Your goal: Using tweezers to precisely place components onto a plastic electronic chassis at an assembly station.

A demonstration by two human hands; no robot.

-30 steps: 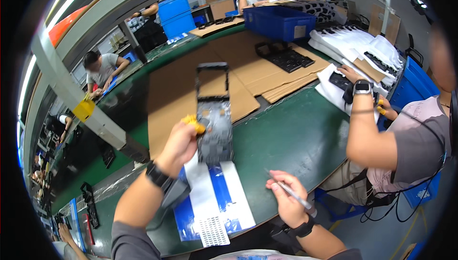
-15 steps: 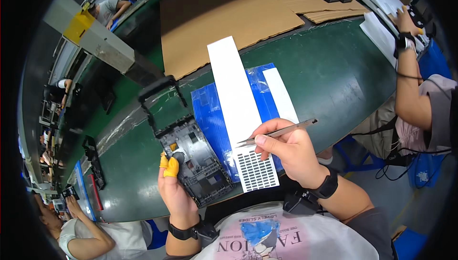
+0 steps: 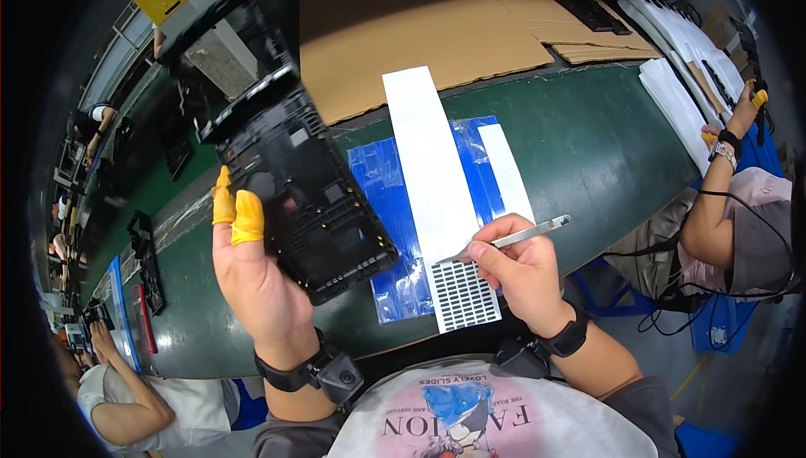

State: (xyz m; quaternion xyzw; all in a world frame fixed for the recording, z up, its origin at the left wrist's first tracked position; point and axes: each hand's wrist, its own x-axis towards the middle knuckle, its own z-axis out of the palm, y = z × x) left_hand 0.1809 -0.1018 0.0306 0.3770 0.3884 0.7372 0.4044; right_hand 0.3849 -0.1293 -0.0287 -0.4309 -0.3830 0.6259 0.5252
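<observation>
My left hand [image 3: 256,282], with yellow finger cots on its thumb and a finger, grips a black plastic housing [image 3: 306,198] by its left edge. The housing is raised and tilted, and an open frame part extends from its far end. Tweezers [image 3: 525,235] are pinched between thumb and fingers of my right hand [image 3: 520,269]. Their tips touch or hover just over a long white sticker sheet [image 3: 428,164], at the upper edge of its rows of small dark rectangular stickers [image 3: 464,294]. I cannot tell whether the tips hold a sticker. The sheet lies across a blue plastic board [image 3: 378,168].
A narrow white strip [image 3: 508,168] lies right of the sheet. Brown cardboard [image 3: 403,21] covers the table's far side. White sheets [image 3: 676,105] and a co-worker's arm [image 3: 714,206] are at the right. A black frame [image 3: 144,261] and another person [image 3: 159,399] are at the left.
My left hand has lifted the housing up and left, closer to me in view, and tilted it. My right hand with the tweezers stays over the sticker sheet, nearly unmoved.
</observation>
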